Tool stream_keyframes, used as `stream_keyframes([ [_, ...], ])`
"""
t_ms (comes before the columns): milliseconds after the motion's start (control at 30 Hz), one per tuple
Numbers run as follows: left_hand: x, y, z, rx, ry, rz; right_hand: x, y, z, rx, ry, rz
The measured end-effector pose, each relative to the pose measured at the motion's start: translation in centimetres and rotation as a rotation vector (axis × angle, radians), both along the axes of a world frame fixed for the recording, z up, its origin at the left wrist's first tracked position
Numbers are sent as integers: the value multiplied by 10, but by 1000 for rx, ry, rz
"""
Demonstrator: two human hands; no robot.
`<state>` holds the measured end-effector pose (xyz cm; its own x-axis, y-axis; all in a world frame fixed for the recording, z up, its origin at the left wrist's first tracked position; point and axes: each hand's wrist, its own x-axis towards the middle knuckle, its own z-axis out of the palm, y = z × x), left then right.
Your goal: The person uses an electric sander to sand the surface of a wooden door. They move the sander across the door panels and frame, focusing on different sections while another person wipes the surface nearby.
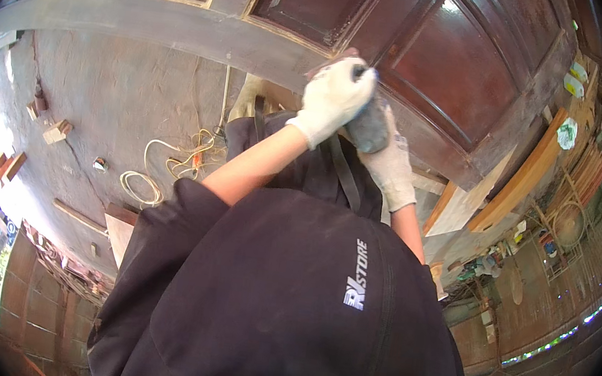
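Two gloved hands meet at the lower rail of a large dark-red panelled door (pixel 449 64), which we take as our landmark. Our left hand (pixel 335 97), in a white work glove, is clenched over the top of a dark grey tool (pixel 367 125), seemingly a small power tool, though we cannot tell its kind. Our right hand (pixel 391 161), also in a white glove, wraps around the tool's body from below, so the tool sits gripped between both hands, its upper end pressed against the door's worn edge. A dark strap (pixel 345 174) hangs down from the tool, away from the door, across our black garment (pixel 281 297).

To the right of the door, near its far corner, two small yellow and white packages (pixel 575 78) lie one beside the other; just below them sits a round white and green label or bag (pixel 566 133), too small to make out further. Below the door's right end, pale wooden boards (pixel 516 186) lean in a row.

To the left of the door stretches a grey concrete floor (pixel 103 99). On it, below the door's grey left part, a pale yellow cord (pixel 170 162) lies in loose coils, and farther left are small wood offcuts (pixel 55 132).
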<state>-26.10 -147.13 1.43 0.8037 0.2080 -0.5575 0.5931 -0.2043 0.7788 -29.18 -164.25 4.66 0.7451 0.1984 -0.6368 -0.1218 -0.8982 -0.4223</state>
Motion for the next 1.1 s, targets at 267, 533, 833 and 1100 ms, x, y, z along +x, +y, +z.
stream_keyframes([
  [267,-14,-23,-4,-18,-5,-31,-1,-18,11,-30,78,-53],
  [533,-22,16,-13,-19,22,4,-10,13,-1,-16,104,50],
  [833,-21,7,-7,4,60,-47,-24,6,1,-97,37,9],
  [1100,-20,-24,-2,2,47,-178,-35,-15,1,-45,78,-151],
])
